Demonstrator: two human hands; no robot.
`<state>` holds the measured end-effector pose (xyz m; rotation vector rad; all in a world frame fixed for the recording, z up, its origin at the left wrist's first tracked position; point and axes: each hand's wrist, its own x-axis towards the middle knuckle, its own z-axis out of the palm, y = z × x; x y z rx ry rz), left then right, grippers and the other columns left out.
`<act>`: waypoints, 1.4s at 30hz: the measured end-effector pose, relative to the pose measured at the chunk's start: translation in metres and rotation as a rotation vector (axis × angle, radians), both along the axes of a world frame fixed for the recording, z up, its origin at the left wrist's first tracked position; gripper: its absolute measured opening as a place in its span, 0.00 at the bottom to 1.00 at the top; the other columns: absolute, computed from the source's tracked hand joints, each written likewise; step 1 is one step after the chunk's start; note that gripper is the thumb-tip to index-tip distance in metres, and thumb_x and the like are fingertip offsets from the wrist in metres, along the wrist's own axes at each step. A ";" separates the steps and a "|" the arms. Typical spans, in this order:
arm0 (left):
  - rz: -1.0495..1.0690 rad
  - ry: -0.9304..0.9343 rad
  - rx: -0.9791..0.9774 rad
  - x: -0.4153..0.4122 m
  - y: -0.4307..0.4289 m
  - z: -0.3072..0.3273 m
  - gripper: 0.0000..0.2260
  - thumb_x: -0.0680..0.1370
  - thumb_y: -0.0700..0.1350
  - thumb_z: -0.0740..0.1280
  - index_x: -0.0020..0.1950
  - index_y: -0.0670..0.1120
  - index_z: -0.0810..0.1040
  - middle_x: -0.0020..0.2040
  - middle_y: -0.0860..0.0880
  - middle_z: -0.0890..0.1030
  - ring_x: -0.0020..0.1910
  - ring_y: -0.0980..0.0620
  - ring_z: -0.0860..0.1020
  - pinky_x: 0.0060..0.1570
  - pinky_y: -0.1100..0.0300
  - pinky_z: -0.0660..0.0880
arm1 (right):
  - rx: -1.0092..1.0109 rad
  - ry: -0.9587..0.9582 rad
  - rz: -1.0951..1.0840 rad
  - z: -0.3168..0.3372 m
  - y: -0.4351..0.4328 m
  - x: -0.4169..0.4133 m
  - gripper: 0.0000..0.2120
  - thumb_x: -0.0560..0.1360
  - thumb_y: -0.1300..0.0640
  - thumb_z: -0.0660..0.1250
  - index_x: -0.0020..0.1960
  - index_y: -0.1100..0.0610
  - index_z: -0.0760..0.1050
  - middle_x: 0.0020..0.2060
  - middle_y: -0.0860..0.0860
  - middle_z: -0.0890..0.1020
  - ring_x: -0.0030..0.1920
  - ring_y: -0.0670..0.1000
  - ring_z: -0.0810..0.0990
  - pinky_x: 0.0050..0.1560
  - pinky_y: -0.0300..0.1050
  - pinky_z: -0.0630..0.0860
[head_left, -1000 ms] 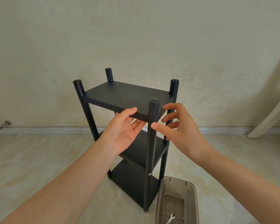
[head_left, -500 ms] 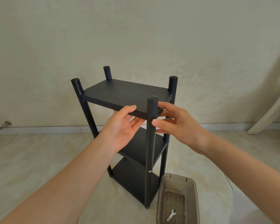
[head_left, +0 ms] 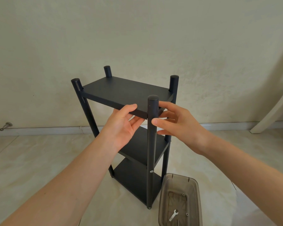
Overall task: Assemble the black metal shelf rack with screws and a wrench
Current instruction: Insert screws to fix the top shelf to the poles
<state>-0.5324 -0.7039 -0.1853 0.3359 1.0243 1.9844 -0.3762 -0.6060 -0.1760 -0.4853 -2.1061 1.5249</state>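
Note:
The black metal shelf rack (head_left: 121, 92) stands upright on the floor with three shelves and four round posts. My left hand (head_left: 122, 128) grips the front edge of the top shelf, thumb on top and fingers beneath. My right hand (head_left: 176, 126) holds the near right corner beside the front post (head_left: 152, 144), thumb against the post and fingers along the shelf's side. A silver screw (head_left: 151, 171) shows low on that post. A small silver wrench (head_left: 173, 215) and a few screws (head_left: 183, 194) lie in a clear brown plastic box (head_left: 163, 193).
The plastic box sits on the tiled floor right beside the rack's front foot. A plain wall with a baseboard (head_left: 39, 130) runs behind. A pale slanted furniture leg (head_left: 271, 113) stands at the far right. A small metal piece (head_left: 6, 126) lies by the wall at left.
My right hand moved in from open air and took hold of the shelf corner by the front post. My left hand kept its grip on the front edge. The view shifted slightly.

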 end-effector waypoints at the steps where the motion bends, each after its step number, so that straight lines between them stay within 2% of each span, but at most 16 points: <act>1: 0.000 -0.002 0.001 0.000 0.000 0.000 0.14 0.77 0.38 0.70 0.62 0.45 0.75 0.58 0.41 0.84 0.51 0.44 0.85 0.40 0.56 0.82 | 0.002 -0.002 -0.001 0.000 0.000 0.000 0.23 0.76 0.56 0.71 0.69 0.47 0.72 0.55 0.50 0.80 0.51 0.49 0.83 0.52 0.46 0.83; 8: -0.001 -0.004 -0.007 0.001 -0.001 0.001 0.16 0.78 0.38 0.70 0.64 0.45 0.73 0.60 0.40 0.82 0.52 0.44 0.85 0.41 0.56 0.82 | 0.086 -0.025 0.020 -0.002 -0.001 0.000 0.21 0.78 0.56 0.68 0.70 0.46 0.70 0.54 0.49 0.80 0.51 0.47 0.82 0.53 0.47 0.82; 11: 0.000 -0.013 0.000 0.001 -0.001 0.003 0.16 0.78 0.38 0.70 0.65 0.45 0.73 0.60 0.40 0.82 0.51 0.44 0.85 0.41 0.56 0.83 | 0.138 -0.008 0.038 -0.001 0.000 0.000 0.19 0.79 0.57 0.67 0.65 0.39 0.72 0.50 0.46 0.83 0.51 0.44 0.82 0.51 0.43 0.82; 14: 0.003 -0.026 -0.006 0.002 -0.002 0.004 0.17 0.78 0.38 0.70 0.66 0.45 0.73 0.59 0.40 0.83 0.51 0.44 0.85 0.41 0.56 0.83 | 0.190 0.012 0.013 0.000 0.003 0.002 0.20 0.77 0.57 0.70 0.59 0.34 0.74 0.44 0.42 0.85 0.49 0.42 0.83 0.51 0.35 0.80; 17: -0.005 -0.030 0.004 0.002 -0.002 0.005 0.17 0.77 0.38 0.70 0.65 0.45 0.73 0.60 0.40 0.83 0.52 0.44 0.85 0.41 0.56 0.83 | 0.230 0.019 -0.064 -0.002 0.002 0.001 0.20 0.75 0.56 0.72 0.65 0.42 0.76 0.42 0.41 0.86 0.48 0.39 0.83 0.50 0.25 0.74; 19: -0.010 -0.027 0.010 0.002 -0.002 0.005 0.18 0.77 0.38 0.70 0.66 0.45 0.72 0.61 0.40 0.82 0.53 0.44 0.85 0.43 0.56 0.83 | 0.249 0.026 -0.089 -0.004 -0.001 0.001 0.21 0.75 0.55 0.72 0.66 0.43 0.76 0.44 0.42 0.86 0.49 0.37 0.83 0.51 0.23 0.73; 21: -0.010 -0.031 0.015 0.002 -0.002 0.005 0.18 0.78 0.38 0.70 0.67 0.46 0.72 0.61 0.40 0.82 0.54 0.44 0.85 0.43 0.56 0.83 | 0.266 0.027 -0.097 -0.003 -0.004 0.001 0.20 0.76 0.54 0.71 0.66 0.42 0.76 0.46 0.42 0.86 0.50 0.37 0.82 0.53 0.25 0.73; 25: 0.001 -0.035 0.013 0.002 0.000 0.005 0.18 0.78 0.38 0.70 0.67 0.45 0.72 0.59 0.40 0.83 0.53 0.44 0.85 0.42 0.56 0.83 | 0.265 0.005 -0.099 0.002 -0.004 0.002 0.21 0.76 0.54 0.72 0.67 0.45 0.75 0.46 0.44 0.87 0.51 0.39 0.83 0.59 0.37 0.75; 27: -0.003 -0.025 0.011 0.003 -0.001 0.005 0.18 0.78 0.38 0.69 0.66 0.45 0.72 0.59 0.40 0.83 0.52 0.44 0.85 0.42 0.56 0.83 | 0.288 -0.015 -0.089 0.004 -0.005 0.003 0.21 0.76 0.54 0.71 0.68 0.44 0.75 0.46 0.44 0.87 0.51 0.39 0.83 0.60 0.39 0.75; 30: -0.005 -0.009 -0.001 0.003 -0.003 0.004 0.16 0.78 0.38 0.69 0.65 0.45 0.73 0.59 0.40 0.83 0.52 0.44 0.85 0.41 0.57 0.82 | 0.321 -0.057 -0.097 0.003 -0.007 0.005 0.22 0.75 0.52 0.71 0.68 0.41 0.74 0.43 0.40 0.86 0.49 0.36 0.82 0.55 0.34 0.74; 32: -0.005 0.000 -0.003 0.003 -0.004 0.002 0.15 0.78 0.38 0.69 0.64 0.44 0.73 0.59 0.40 0.83 0.52 0.44 0.85 0.41 0.57 0.82 | 0.403 -0.083 -0.183 0.001 -0.010 0.006 0.22 0.74 0.46 0.71 0.67 0.41 0.74 0.41 0.38 0.85 0.45 0.36 0.82 0.52 0.32 0.73; 34: -0.008 0.020 -0.014 0.003 -0.004 0.002 0.14 0.78 0.38 0.69 0.63 0.44 0.73 0.59 0.39 0.82 0.52 0.44 0.85 0.41 0.58 0.82 | 0.549 -0.106 -0.319 -0.001 -0.015 0.006 0.24 0.72 0.40 0.70 0.67 0.42 0.73 0.42 0.41 0.85 0.44 0.40 0.82 0.51 0.37 0.77; 36: -0.001 0.020 -0.025 0.003 -0.005 0.002 0.15 0.78 0.39 0.69 0.63 0.44 0.73 0.58 0.40 0.82 0.51 0.45 0.86 0.40 0.58 0.82 | 0.618 -0.081 -0.384 -0.002 -0.016 0.004 0.23 0.71 0.39 0.71 0.62 0.45 0.72 0.40 0.42 0.82 0.42 0.44 0.81 0.46 0.41 0.79; 39: 0.009 0.009 -0.025 0.004 -0.005 0.002 0.16 0.78 0.39 0.69 0.64 0.44 0.72 0.59 0.40 0.82 0.51 0.45 0.86 0.40 0.58 0.82 | 0.511 -0.086 -0.355 0.000 -0.013 0.000 0.22 0.69 0.39 0.73 0.57 0.45 0.70 0.40 0.41 0.77 0.40 0.44 0.78 0.40 0.37 0.75; 42: 0.011 0.013 -0.014 0.005 -0.005 0.002 0.17 0.78 0.38 0.69 0.67 0.44 0.72 0.60 0.40 0.83 0.52 0.45 0.85 0.40 0.58 0.82 | 0.295 -0.080 -0.239 0.001 -0.008 -0.002 0.21 0.69 0.42 0.74 0.58 0.39 0.68 0.43 0.41 0.79 0.43 0.43 0.81 0.42 0.34 0.75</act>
